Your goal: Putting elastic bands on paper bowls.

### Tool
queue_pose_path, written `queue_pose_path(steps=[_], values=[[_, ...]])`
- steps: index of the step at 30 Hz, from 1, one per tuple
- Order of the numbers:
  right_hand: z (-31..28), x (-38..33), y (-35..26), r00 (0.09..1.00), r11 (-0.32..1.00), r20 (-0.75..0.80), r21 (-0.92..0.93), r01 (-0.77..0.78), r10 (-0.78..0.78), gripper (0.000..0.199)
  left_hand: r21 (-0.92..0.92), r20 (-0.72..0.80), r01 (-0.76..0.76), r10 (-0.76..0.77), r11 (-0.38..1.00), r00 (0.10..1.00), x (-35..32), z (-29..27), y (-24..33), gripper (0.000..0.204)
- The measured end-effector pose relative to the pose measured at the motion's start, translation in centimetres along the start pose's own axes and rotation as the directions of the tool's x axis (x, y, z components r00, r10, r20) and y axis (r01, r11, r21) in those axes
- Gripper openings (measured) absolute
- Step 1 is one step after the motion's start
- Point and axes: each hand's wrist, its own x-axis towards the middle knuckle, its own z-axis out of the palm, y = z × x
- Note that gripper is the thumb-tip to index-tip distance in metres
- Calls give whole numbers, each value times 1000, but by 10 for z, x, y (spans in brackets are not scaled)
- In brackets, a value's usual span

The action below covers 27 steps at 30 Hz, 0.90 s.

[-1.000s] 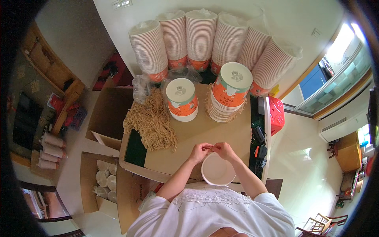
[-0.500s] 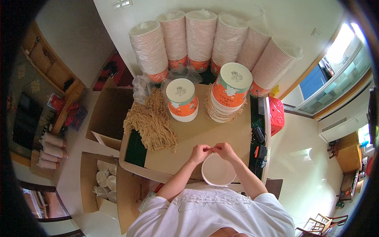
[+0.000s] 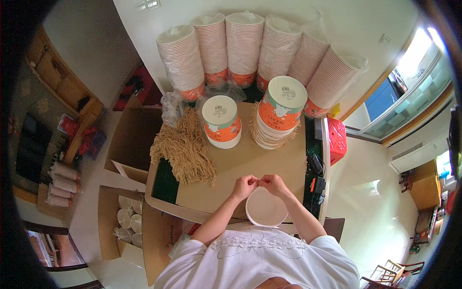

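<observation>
A white paper bucket (image 3: 266, 208) stands with its mouth up between my forearms, close against my shirt. My left hand (image 3: 245, 186) and my right hand (image 3: 273, 185) meet at its far rim, fingers pinched together; whatever is between them is too small to make out. Beyond my hands, an upside-down orange bucket (image 3: 222, 126) with a white base stands on the cardboard. To its right rises a short stack of upturned orange buckets (image 3: 282, 113), with tan cord around the lower ones. A heap of tan twisted cords (image 3: 185, 149) lies to the left.
Tall plastic-wrapped stacks of buckets (image 3: 244, 45) line the wall behind. Small black devices (image 3: 316, 164) and a red stool (image 3: 337, 139) are at the table's right. Left of the table, an open carton (image 3: 110, 224) holds wrapped white items. Flat cardboard (image 3: 240, 166) covers the table.
Both hands stay at the bucket's far rim, with only a slight shift of the fingers. The buckets and cords have not moved.
</observation>
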Motion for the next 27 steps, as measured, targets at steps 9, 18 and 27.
queue_pose_path(steps=[9, 18, 27], values=[[2, 3, 10, 999, 999, -41, -18, 31, -32, 18, -116, 75, 58, -49, 992, 996, 1, -2, 10, 16], [-2, 0, -3, 999, 999, -39, -43, -4, 2, 20, -387, 131, 226, -189, 894, 973, 5, -1, 1, 11], [-3, -1, -5, 999, 998, -34, -60, 12, -14, 17, -528, 283, 394, -282, 752, 917, 9, -4, -10, 10]])
